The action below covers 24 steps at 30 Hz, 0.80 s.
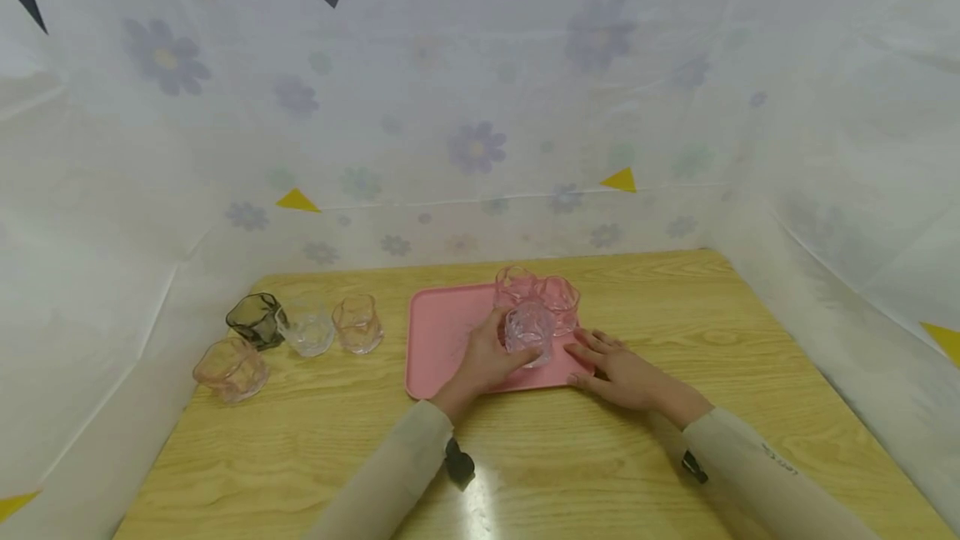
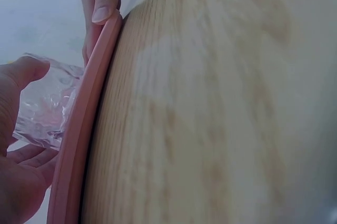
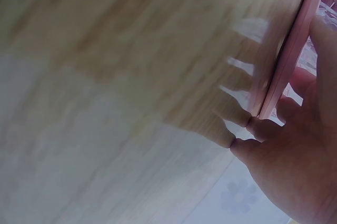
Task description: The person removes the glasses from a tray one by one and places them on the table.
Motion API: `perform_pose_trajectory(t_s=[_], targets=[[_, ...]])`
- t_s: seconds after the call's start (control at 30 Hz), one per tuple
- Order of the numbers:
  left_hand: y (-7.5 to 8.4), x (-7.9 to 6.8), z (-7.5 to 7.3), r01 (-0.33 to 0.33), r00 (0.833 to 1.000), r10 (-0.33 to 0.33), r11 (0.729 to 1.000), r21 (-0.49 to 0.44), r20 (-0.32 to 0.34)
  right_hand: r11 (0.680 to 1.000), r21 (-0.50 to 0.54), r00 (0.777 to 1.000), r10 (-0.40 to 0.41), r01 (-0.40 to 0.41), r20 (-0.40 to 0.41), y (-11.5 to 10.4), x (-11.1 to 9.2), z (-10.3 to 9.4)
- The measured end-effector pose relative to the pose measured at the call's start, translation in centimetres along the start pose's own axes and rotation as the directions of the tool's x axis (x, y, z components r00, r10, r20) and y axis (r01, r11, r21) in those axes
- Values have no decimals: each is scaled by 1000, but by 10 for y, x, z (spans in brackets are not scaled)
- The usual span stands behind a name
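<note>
My left hand (image 1: pixel 486 358) grips a clear faceted glass (image 1: pixel 530 330) at the front right part of a pink tray (image 1: pixel 438 332). In the left wrist view the thumb and fingers lie on either side of that glass (image 2: pixel 50 97), just behind the tray's rim (image 2: pixel 87 108). Two pink-tinted glasses, one at the back (image 1: pixel 514 280) and one to its right (image 1: pixel 562 300), stand behind it on the tray. My right hand (image 1: pixel 628 375) rests at the tray's front right corner, fingers spread. Some of its fingertips touch the wood beside the rim in the right wrist view.
On the left of the wooden table (image 1: pixel 315 457) stand a dark grey glass (image 1: pixel 258 322), a clear glass (image 1: pixel 309 333), a peach glass (image 1: pixel 358 325) and another peach glass (image 1: pixel 232 371). White flower-printed sheeting (image 1: pixel 480 223) encloses the back and sides.
</note>
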<state>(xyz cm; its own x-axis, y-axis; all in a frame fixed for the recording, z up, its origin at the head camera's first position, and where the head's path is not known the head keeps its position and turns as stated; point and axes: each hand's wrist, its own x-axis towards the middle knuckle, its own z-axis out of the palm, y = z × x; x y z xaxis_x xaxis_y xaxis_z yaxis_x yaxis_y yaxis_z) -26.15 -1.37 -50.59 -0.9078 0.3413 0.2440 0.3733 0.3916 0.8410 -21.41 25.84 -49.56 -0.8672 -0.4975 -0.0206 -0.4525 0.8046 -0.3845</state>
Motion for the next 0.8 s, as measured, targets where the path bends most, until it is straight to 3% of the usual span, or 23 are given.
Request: perform_pose_trajectory(t_s=[0.43,0.8], targets=[[1,-4,-7,16,1000,-16,1000,-27,-5,1000,3,1000,11,-11,18,0,1,-1],[1,-26,-44,27,999,-28,998,-52,-18,1000,-2,1000,8,-8,3,3,0,1]])
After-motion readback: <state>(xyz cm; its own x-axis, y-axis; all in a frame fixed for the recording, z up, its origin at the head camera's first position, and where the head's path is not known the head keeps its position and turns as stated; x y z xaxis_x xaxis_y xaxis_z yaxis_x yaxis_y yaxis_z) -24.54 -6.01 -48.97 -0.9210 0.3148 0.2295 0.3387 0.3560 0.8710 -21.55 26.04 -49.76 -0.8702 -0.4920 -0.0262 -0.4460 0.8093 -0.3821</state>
